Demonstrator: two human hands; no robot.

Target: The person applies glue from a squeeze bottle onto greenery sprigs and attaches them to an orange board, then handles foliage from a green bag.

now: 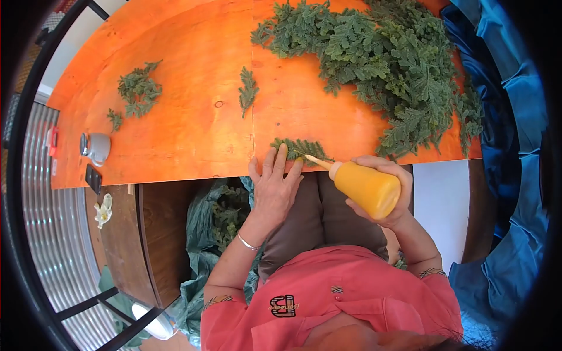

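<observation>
1. Evidently, the orange table (181, 123) bears a leafy heap (386, 64) at its far right, perhaps out of the way.
2. Over the table's near edge, the right hand (405, 202) grasps a yellow bottle (367, 190), tilted presumably for aim.
3. Along that edge, the left hand (274, 187), unclenched, presses a sprig (302, 147) down, seemingly steadying it.

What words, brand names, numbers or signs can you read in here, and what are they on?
None can be read for sure.
Pink shirt: a dark patch shaped a bit like a letter, with small stitched lettering across it, too small and blurred to read.
Yellow bottle in the right hand: I see no writing on the side that shows.
</observation>
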